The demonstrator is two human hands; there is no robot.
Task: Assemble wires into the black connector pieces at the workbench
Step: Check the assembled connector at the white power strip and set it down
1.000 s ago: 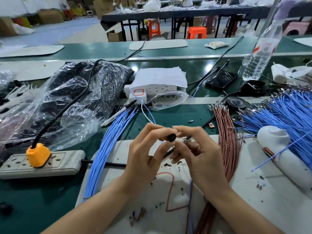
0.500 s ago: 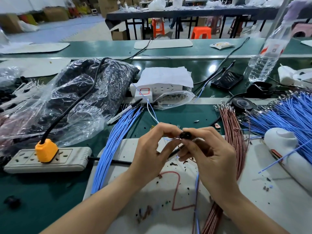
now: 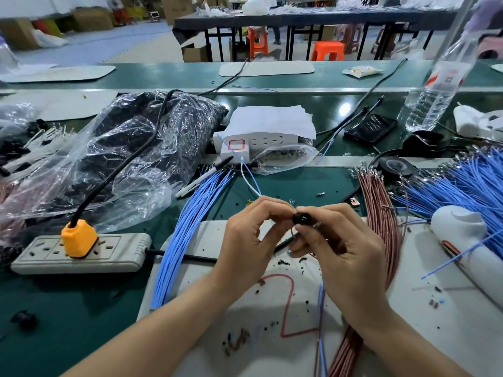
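The black connector piece [image 3: 301, 219] is held up over the white mat [image 3: 424, 322], between my hands. From the left I see the blue wires [image 3: 185, 227], then my left hand [image 3: 250, 238] pinching thin wires [image 3: 249, 180], my right hand [image 3: 345, 248] pinching the black connector piece, then brown wires [image 3: 381, 213].

Both forearms are bare. The left forearm [image 3: 163, 325] comes in from the lower left and the right forearm [image 3: 413, 338] from the lower right, and they converge toward the middle. The hands meet fingertip to fingertip, raised, with their backs to the camera. The left hand [image 3: 250, 238] curls its forefinger and thumb onto the left side of a small black connector [image 3: 302, 219], its other fingers folded beneath. The right hand [image 3: 348, 254] pinches the connector's right side between thumb and forefinger, with its remaining fingers curled under toward the palm.
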